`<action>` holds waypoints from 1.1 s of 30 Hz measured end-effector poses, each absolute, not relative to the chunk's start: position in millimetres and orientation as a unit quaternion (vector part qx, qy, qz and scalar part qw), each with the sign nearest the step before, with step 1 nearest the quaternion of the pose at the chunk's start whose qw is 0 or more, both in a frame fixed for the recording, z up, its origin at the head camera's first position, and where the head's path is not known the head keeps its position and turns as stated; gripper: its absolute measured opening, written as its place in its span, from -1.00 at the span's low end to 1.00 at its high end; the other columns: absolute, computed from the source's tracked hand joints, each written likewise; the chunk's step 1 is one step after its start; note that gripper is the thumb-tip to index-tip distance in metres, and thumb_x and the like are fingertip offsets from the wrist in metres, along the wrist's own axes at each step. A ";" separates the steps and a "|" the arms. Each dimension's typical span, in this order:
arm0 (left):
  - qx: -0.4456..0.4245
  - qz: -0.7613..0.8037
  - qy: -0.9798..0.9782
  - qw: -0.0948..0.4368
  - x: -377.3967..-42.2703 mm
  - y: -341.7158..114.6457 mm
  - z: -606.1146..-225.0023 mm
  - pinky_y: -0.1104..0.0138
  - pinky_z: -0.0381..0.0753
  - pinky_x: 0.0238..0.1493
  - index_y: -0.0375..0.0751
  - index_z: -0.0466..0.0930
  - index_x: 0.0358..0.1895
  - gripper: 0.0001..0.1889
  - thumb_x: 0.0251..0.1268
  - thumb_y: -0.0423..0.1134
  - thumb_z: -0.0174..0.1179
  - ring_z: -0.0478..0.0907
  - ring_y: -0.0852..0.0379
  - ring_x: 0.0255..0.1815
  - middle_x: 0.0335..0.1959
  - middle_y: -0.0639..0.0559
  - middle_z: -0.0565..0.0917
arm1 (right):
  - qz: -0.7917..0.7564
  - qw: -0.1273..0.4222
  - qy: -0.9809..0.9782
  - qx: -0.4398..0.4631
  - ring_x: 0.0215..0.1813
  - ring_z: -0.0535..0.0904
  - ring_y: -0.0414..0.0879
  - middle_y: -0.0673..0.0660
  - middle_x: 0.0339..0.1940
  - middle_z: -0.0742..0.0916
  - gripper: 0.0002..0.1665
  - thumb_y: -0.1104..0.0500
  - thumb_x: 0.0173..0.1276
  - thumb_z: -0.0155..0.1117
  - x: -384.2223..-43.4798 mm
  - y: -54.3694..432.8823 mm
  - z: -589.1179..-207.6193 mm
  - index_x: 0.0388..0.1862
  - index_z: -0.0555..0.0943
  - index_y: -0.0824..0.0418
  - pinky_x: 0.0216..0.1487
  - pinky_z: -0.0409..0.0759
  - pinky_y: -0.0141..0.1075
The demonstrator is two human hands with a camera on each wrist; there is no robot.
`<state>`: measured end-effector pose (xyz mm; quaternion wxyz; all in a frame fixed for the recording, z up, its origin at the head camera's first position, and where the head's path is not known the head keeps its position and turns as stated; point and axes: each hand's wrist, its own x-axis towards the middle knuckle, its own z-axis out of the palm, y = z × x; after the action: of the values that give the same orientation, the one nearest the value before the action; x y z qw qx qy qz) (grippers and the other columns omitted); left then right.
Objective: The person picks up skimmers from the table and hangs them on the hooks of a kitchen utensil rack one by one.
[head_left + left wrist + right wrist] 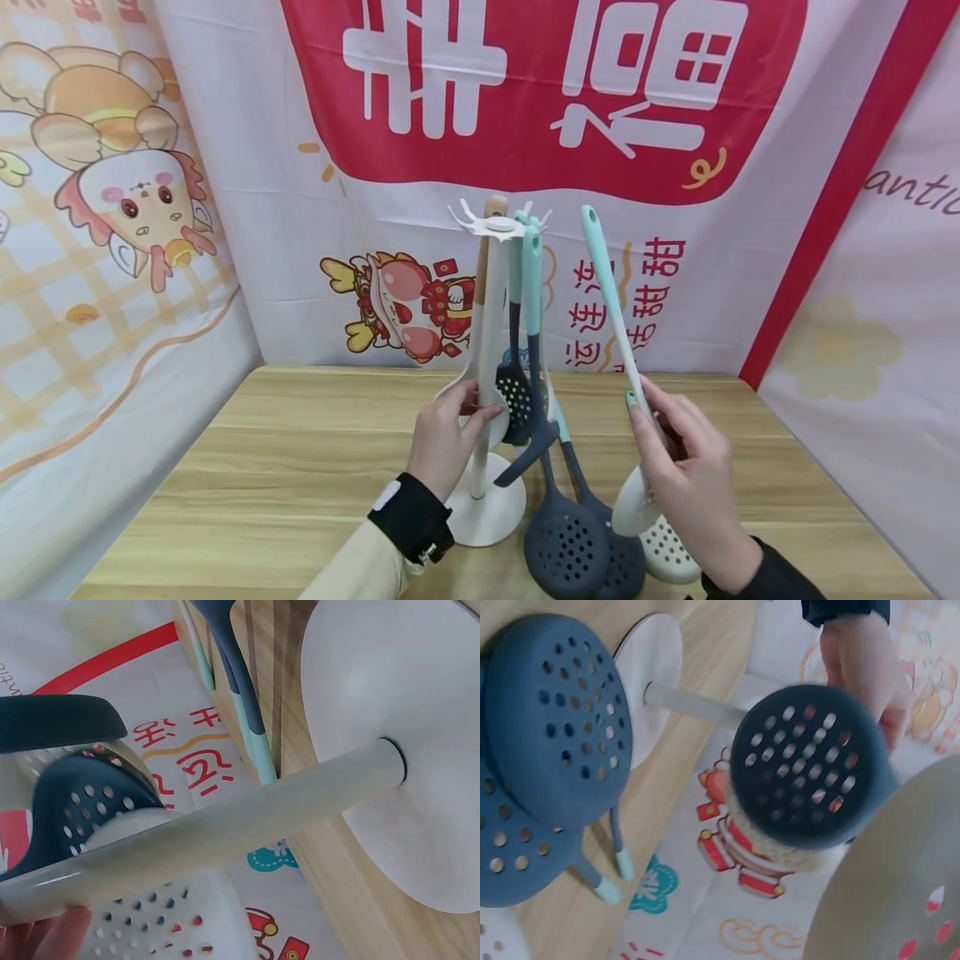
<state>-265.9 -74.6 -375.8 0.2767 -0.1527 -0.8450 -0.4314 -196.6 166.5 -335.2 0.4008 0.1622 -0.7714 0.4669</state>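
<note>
My left hand (447,433) grips the white pole of a utensil stand (498,533), pinching it partway up between thumb and fingers. My right hand (693,479) holds a white skimmer (611,287) low on its shaft, the mint handle end tilted upward. Holes show in the white skimmer's head (900,877) in the right wrist view. From the stand's pronged top hang a dark, mint-handled utensil (534,367), seen edge-on in the head view, a dark perforated skimmer (513,400) and a pale utensil with a wooden handle (482,271).
Two dark skimmers (566,546) overlap on the wooden table (300,467), right of the stand's round base. Beside them lies another white perforated skimmer (667,554), partly behind the right hand. A printed cloth (420,317) hangs behind the table.
</note>
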 end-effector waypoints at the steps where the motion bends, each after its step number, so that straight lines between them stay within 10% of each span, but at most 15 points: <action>1: -0.150 -0.430 -0.846 0.276 -265.9 -74.5 -375.4 0.22 0.77 -0.16 -0.20 0.65 -0.03 -0.68 0.21 -0.15 0.38 0.71 0.11 -0.24 -0.19 -0.02 0.73 | 0.465 0.409 -0.765 0.178 -0.56 0.26 -0.28 -0.02 -0.42 0.51 -0.50 0.56 0.25 0.26 -195.2 165.0 -334.8 0.17 0.63 0.32 -0.68 0.23 -0.41; 33: -0.167 -0.421 -0.844 0.286 -261.7 -70.0 -375.2 0.43 0.74 -0.32 -0.26 0.58 -0.07 -0.68 0.21 -0.19 0.40 0.72 0.11 -0.26 -0.22 -0.06 0.64 | 0.437 0.470 -0.712 0.284 -0.49 0.39 -0.37 0.15 -0.24 0.68 -0.64 0.45 0.24 0.36 -179.4 146.4 -343.4 0.03 0.65 0.49 -0.64 0.39 -0.57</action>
<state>-261.7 -70.0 -375.2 0.2864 -0.1668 -0.8442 -0.4214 -179.4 146.4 -343.4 0.4705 0.2838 -0.7120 0.4372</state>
